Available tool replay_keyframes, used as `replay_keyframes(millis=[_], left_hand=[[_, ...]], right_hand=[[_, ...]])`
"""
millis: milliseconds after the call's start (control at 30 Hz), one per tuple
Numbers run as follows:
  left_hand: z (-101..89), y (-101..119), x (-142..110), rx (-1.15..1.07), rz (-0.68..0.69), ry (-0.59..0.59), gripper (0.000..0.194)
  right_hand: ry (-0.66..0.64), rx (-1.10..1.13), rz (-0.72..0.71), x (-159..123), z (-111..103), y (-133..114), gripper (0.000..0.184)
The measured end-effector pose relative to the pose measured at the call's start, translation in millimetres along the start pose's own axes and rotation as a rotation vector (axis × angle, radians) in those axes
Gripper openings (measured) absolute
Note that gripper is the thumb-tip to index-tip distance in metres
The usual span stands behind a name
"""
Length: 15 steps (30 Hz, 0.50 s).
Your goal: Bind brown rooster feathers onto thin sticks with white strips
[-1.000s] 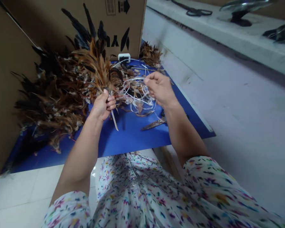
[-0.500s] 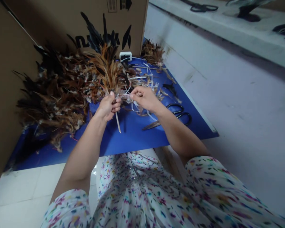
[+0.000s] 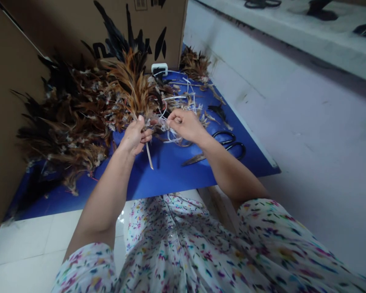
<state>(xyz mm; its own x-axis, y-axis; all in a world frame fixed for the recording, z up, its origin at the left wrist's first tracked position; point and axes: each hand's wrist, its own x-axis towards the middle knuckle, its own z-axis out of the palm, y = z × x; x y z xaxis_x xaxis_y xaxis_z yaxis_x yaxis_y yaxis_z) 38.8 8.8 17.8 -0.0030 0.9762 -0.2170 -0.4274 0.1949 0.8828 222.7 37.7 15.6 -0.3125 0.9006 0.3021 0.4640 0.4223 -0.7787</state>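
My left hand (image 3: 136,136) is closed round the lower part of a feather duster (image 3: 134,87), whose brown and black feathers fan upward. Below the fist its thin wooden stick (image 3: 149,156) sticks out, pointing toward me. To the right, my right hand (image 3: 184,124) pinches a thin, translucent plastic strip (image 3: 163,122) that runs across to the base of the feathers. Just where the strip meets the duster is hidden by fingers and loose feathers. Black-handled scissors (image 3: 233,144) lie beside and partly under my right forearm.
A large heap of loose feathers (image 3: 64,122) covers the left of the blue table (image 3: 171,175). A smaller feather bunch (image 3: 193,65) sits at the far corner. Behind stands a cardboard box (image 3: 167,20); the wall (image 3: 247,81) and a ledge (image 3: 280,24) border the right side.
My left hand and the duster have shifted slightly left, widening the gap between my hands. The right hand stays nearly in place, pinching the strip. The whole view has shifted a little.
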Motion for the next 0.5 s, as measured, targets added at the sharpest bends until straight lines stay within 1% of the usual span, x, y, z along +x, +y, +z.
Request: replay_keyframes(millis=[100,233,300,433,500], left_hand=[[1.0,-0.4,-0.6,-0.007,0.002,-0.037,0.028],[2.6,-2.7,-0.7,-0.007,-0.004,-0.024,0.029],[1.8,-4.3,-0.2,0.004,-0.012,-0.043,0.032],[-1.1,-7.3,1.1,0.062,-0.030,-0.151,0.033],[-1.6,-8.0,1.1,0.089,-0.035,-0.164,0.033]], right_hand=[[-0.024,0.003,-0.008,-0.9,0.6,-1.7,0.010],[-0.078,0.024,-0.036,-1.7,2.7,-4.1,0.008],[-0.092,0.040,-0.040,-1.8,3.2,-5.0,0.008],[-0.067,0.068,-0.038,-1.2,0.9,-5.6,0.007],[-0.040,0.076,-0.039,-0.6,-1.2,-4.9,0.008]])
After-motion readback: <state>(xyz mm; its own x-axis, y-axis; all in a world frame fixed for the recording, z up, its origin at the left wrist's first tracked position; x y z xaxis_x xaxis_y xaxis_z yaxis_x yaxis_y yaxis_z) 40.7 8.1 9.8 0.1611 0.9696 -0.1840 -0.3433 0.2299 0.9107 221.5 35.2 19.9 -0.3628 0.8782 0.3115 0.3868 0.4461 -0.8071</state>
